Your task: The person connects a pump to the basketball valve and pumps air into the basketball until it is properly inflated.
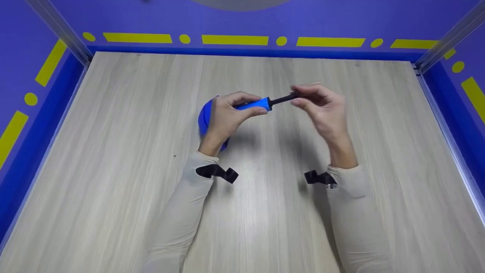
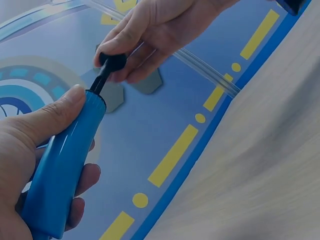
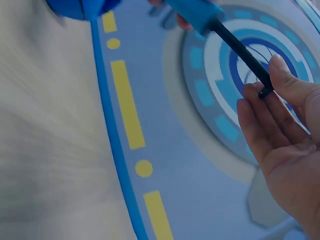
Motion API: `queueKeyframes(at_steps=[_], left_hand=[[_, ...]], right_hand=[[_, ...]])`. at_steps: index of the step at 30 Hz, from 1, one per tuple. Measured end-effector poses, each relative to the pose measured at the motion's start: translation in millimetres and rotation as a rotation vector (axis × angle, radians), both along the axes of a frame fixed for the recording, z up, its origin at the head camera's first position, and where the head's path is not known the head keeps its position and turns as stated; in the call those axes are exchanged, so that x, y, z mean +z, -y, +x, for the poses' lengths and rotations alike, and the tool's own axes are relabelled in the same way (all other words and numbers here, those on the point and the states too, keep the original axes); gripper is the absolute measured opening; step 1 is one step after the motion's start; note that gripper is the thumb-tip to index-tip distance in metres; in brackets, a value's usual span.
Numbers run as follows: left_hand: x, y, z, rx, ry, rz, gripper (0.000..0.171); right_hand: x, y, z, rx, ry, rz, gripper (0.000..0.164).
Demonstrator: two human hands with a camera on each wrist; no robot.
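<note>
A small hand pump with a blue barrel (image 1: 261, 103) and a black plunger rod (image 1: 281, 99) is held above the table, tilted slightly up to the right. Around the barrel, my left hand (image 1: 226, 115) curls its fingers and thumb, as the left wrist view also shows. At the rod's far end, my right hand (image 1: 324, 108) pinches the black handle (image 2: 114, 61) between thumb and fingers. Part of the rod stands out of the barrel. Behind my left hand and wrist is a rounded blue object (image 1: 205, 116), mostly hidden; whether it joins the pump, I cannot tell.
Beneath the hands lies a light wood-grain table (image 1: 113, 151). Blue panels (image 1: 242, 24) with yellow markings border its back and sides, with metal posts (image 1: 62, 32) at the back corners. Black camera mounts (image 1: 218, 172) sit on both wrists.
</note>
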State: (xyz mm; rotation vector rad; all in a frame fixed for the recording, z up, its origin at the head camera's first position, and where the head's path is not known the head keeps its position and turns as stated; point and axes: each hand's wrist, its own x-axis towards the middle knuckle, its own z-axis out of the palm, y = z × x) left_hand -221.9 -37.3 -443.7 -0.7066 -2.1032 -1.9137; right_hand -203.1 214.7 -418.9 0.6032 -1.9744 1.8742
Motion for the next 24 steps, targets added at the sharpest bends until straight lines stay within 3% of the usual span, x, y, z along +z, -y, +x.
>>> queueKeyframes(at_steps=[6,16,19,24], left_hand=[[-1.7,0.7,-0.2,0.008,-0.015,-0.018,0.028],[-3.1,0.3,-2.0,0.003,-0.045,-0.035,0.031],[-4.3,3.5,-3.3,0.020,-0.047,-0.033,0.031],[-4.2,8.1,-5.8,0.039,-0.045,-0.021,0.028]], right_hand=[[-8.8,22.1,2.5,0.079,0.024,0.111,0.025],[-5.0,8.2,-0.9,0.067,-0.040,0.201,0.029],[-1.3,-4.3,-2.0,0.020,-0.042,0.156,0.026],[5.4,-30.9,-2.1,-0.076,-0.028,-0.034,0.025]])
